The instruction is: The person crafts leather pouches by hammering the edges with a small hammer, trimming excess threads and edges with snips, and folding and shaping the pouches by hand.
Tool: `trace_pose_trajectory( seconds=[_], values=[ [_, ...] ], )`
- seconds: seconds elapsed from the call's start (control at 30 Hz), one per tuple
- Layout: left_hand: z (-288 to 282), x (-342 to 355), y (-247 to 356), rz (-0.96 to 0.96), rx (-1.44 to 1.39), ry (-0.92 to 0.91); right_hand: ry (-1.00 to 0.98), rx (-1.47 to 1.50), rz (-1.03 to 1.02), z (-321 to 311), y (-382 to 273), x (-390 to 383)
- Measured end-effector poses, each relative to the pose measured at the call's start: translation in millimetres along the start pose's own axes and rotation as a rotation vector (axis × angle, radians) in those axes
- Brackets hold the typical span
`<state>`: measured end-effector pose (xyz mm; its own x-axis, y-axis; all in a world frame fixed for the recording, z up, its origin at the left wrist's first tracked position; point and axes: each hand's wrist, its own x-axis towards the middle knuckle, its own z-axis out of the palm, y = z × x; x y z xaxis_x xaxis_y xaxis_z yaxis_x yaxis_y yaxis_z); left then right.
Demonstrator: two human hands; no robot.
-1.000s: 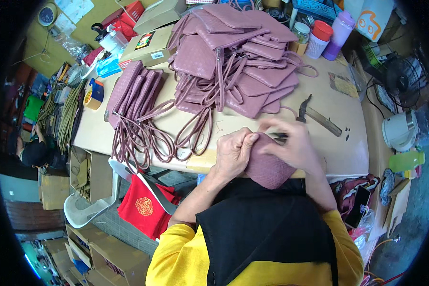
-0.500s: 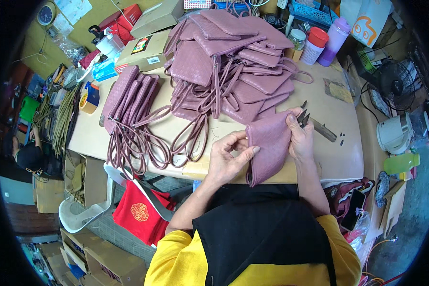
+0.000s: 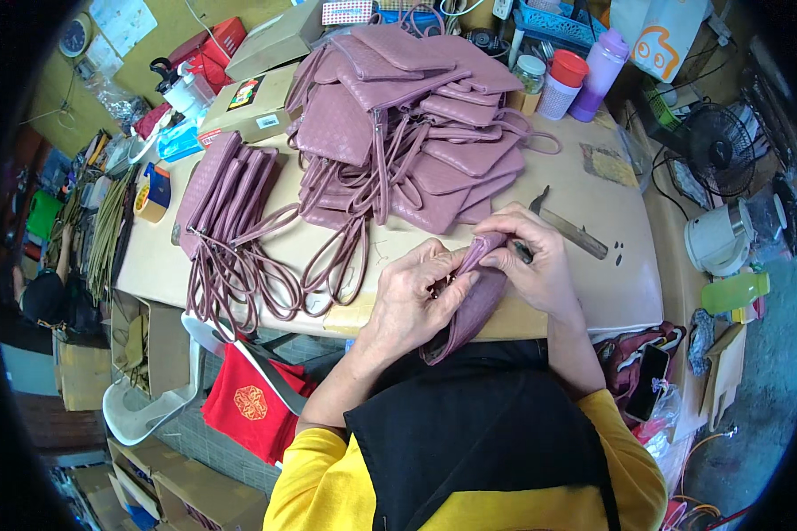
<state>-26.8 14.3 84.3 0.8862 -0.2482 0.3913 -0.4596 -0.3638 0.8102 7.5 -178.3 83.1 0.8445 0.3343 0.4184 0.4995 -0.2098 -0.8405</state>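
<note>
Both hands hold a mauve wristlet pouch (image 3: 476, 311) over the near table edge, its upper edge bunched and folded. The fingers of my left hand (image 3: 414, 296) are closed on its left side, near the opening. My right hand (image 3: 537, 270) pinches the top right corner. A dark, pointed tool (image 3: 523, 252), perhaps snips, is tucked in the right hand, mostly hidden by the fingers. Beyond lies a large heap of matching pouches (image 3: 336, 124) with wrist straps. A bundle of upright pouches (image 3: 230, 190) stands at the left, its straps (image 3: 239, 283) trailing toward the front edge.
On the table (image 3: 620, 296) at right lie a flat wooden-looking strip (image 3: 577, 234) and small dark bits (image 3: 618, 252). A purple bottle (image 3: 600, 75), a red-lidded cup (image 3: 565, 84) and a jar (image 3: 530, 75) stand behind. A cardboard box (image 3: 252, 102) sits back left; a fan (image 3: 722, 150) is at far right.
My right hand has moved left and turned over the pouch's top edge. The pouch has gone from spread flat to folded and tilted, and the hands are closer together. The view has shifted slightly.
</note>
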Motion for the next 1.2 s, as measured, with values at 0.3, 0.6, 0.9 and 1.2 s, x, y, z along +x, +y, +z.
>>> trace_pose_trajectory(
  seconds=[0.3, 0.6, 0.9, 1.2],
  values=[
    [-4, -6, -3, -0.015, -0.083, 0.016, 0.260, 0.695, 0.311, 18, 46, -18],
    [5, 1, -24, -0.151, -0.269, 0.060, 0.101, 0.803, 0.337, 36, 50, 0],
    [-22, -1, -30, -0.046, -0.119, -0.103, -0.005, 0.843, 0.252, 60, 76, -4],
    [-29, -23, -9, -0.053, 0.253, 0.027, 0.261, 0.761, 0.487, 52, 66, -5]
  ],
)
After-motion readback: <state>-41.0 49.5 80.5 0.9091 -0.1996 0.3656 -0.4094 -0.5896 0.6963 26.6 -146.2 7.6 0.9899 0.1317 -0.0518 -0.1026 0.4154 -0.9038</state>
